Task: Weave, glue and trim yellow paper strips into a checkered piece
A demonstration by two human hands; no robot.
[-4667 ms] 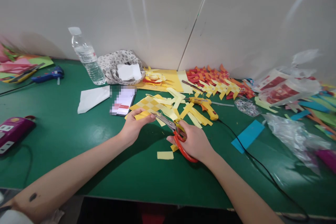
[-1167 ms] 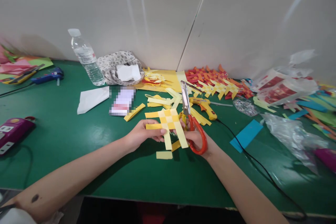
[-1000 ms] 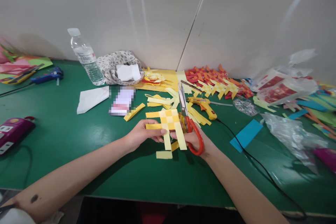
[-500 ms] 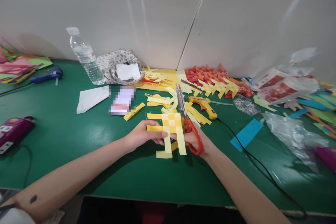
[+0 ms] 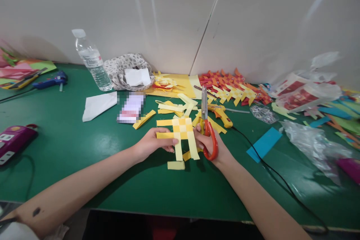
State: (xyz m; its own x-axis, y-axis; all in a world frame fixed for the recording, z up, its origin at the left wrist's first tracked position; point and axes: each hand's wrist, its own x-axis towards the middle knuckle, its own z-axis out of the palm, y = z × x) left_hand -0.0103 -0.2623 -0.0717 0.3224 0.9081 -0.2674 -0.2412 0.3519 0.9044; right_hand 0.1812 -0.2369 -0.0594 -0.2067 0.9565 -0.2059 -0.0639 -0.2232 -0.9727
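My left hand [image 5: 160, 140] pinches a woven piece of yellow strips [image 5: 182, 129] between thumb and fingers. Its middle is a checkerboard of pale and deep yellow, with two loose ends to the left and two hanging toward me. My right hand [image 5: 209, 142], just right of the weave, is closed round a pair of scissors [image 5: 207, 120] with red-orange handles. The blades point away from me and look closed. Below the weave, a short pale yellow strip [image 5: 176, 165] lies on the green table [image 5: 126, 187].
Cut yellow strips [image 5: 171, 107] lie beyond my hands, beside a yellow glue gun [image 5: 221, 114] whose black cord runs right. Red and yellow woven fish [image 5: 225, 84] pile against the wall. A water bottle [image 5: 94, 62] and a phone [image 5: 131, 108] stand left; a blue strip [image 5: 264, 144] lies right.
My right hand has drawn the scissors rightward, off the weave's right edge, and their blades have swung upright. The weave has shifted slightly left and up in my left hand.
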